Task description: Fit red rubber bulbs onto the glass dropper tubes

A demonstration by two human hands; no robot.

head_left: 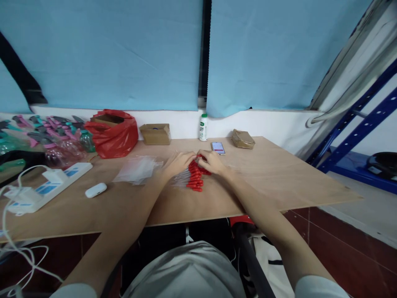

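My left hand [180,162] and my right hand [212,161] meet over the middle of the table, their fingertips pinched close together. A bit of red shows between the fingers and thumb of my right hand. What my left fingertips grip is hidden. Just below the hands lies a row of slim red-handled pieces [195,181] with thin clear or silvery shafts pointing left; their exact kind is too small to tell. To the left of my left hand, a pile of clear plastic bags [136,169] lies flat.
Along the back stand a red plastic bag [116,138], an open cardboard box [156,134], a white bottle [203,128], a phone [218,147] and a brown package [242,139]. At left are a power strip [51,187], a white earbud case [96,190] and several spray bottles [66,142].
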